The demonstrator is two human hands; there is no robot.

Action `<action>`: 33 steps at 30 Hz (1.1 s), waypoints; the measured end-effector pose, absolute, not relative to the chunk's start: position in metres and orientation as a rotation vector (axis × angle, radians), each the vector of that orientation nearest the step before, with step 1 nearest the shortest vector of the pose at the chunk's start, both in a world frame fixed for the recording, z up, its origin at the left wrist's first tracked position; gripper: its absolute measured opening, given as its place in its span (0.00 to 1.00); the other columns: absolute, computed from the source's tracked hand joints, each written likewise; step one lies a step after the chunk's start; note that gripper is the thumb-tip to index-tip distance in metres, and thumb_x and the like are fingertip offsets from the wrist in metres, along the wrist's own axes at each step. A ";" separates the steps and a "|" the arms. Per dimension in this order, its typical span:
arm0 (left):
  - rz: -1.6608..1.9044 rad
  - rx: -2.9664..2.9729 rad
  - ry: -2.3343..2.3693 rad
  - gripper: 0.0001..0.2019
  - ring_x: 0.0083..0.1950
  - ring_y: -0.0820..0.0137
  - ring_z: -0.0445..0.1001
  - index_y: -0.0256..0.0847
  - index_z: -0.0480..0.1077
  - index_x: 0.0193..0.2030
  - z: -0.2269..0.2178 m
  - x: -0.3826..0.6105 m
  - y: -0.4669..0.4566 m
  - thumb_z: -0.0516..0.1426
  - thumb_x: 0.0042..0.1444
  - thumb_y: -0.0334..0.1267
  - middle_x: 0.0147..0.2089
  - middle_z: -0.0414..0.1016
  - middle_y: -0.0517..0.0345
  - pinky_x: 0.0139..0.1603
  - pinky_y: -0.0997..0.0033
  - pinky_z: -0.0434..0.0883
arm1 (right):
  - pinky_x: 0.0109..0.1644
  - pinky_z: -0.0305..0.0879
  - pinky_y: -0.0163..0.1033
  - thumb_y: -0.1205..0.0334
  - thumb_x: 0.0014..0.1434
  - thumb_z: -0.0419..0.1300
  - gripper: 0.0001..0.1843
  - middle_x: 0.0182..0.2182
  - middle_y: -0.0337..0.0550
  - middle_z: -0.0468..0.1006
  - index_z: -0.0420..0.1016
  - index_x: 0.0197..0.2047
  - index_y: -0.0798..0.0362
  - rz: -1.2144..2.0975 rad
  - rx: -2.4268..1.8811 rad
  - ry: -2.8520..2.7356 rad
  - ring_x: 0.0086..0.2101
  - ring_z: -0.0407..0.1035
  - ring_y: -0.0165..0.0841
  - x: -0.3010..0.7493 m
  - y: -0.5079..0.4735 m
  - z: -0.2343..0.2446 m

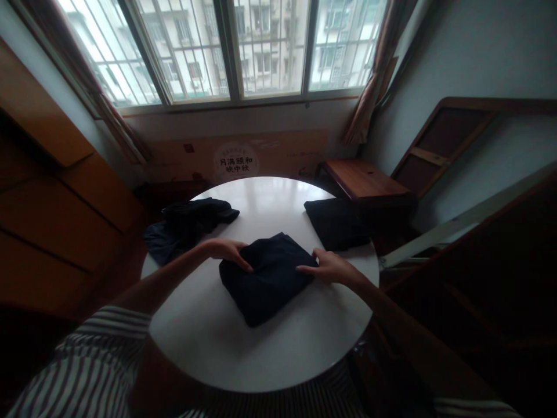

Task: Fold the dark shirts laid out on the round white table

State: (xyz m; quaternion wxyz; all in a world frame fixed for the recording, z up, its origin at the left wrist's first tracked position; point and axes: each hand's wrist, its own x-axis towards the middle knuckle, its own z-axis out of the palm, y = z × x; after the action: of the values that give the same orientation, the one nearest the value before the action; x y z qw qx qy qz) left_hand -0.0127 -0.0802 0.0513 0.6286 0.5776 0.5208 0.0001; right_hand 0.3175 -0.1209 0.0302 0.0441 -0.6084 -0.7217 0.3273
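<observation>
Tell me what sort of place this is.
Probably a room in a home, perhaps an apartment: a curtain hangs beside a barred window facing other buildings, and folded dark cloth lies on a white table.

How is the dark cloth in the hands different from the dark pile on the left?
The dark cloth is folded flat, while the dark pile is crumpled. The left hand and right hand hold the cloth; neither holds the pile. The cloth lies near the middle of the white table; the pile sits by its edge. Both are dark fabric on the table.
</observation>
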 end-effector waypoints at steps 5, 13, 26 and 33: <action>0.062 1.206 1.165 0.24 0.44 0.58 0.81 0.41 0.78 0.41 0.045 -0.021 -0.111 0.74 0.36 0.44 0.42 0.83 0.53 0.44 0.63 0.78 | 0.28 0.66 0.35 0.47 0.48 0.71 0.28 0.32 0.41 0.75 0.67 0.45 0.52 1.256 -1.498 -1.936 0.29 0.72 0.33 0.312 -0.120 0.016; 0.452 1.095 1.134 0.34 0.53 0.56 0.78 0.42 0.71 0.54 0.033 -0.029 -0.147 0.74 0.39 0.45 0.52 0.79 0.50 0.52 0.59 0.76 | 0.46 0.77 0.43 0.57 0.42 0.77 0.27 0.42 0.50 0.76 0.71 0.43 0.54 1.703 -1.220 -1.044 0.42 0.75 0.39 0.309 -0.123 0.006; 0.724 0.988 1.188 0.41 0.59 0.49 0.74 0.47 0.67 0.60 0.016 -0.031 -0.181 0.74 0.36 0.43 0.58 0.75 0.49 0.57 0.55 0.75 | 0.41 0.75 0.37 0.52 0.51 0.72 0.42 0.48 0.40 0.76 0.52 0.62 0.36 1.975 -0.732 -1.214 0.40 0.76 0.32 0.267 -0.159 0.029; 0.960 0.997 0.953 0.37 0.58 0.51 0.74 0.44 0.66 0.61 0.047 0.058 -0.131 0.71 0.44 0.44 0.60 0.73 0.46 0.57 0.55 0.76 | 0.48 0.75 0.46 0.51 0.58 0.64 0.42 0.54 0.42 0.73 0.43 0.68 0.35 1.290 -0.876 -1.237 0.47 0.73 0.39 0.301 -0.090 0.060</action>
State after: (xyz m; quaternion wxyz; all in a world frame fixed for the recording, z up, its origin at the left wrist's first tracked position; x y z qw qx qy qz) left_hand 0.0577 -0.1309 0.0475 0.6672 0.4419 0.4223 0.4257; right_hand 0.3006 -0.0904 0.0602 0.5445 -0.3691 -0.5213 0.5436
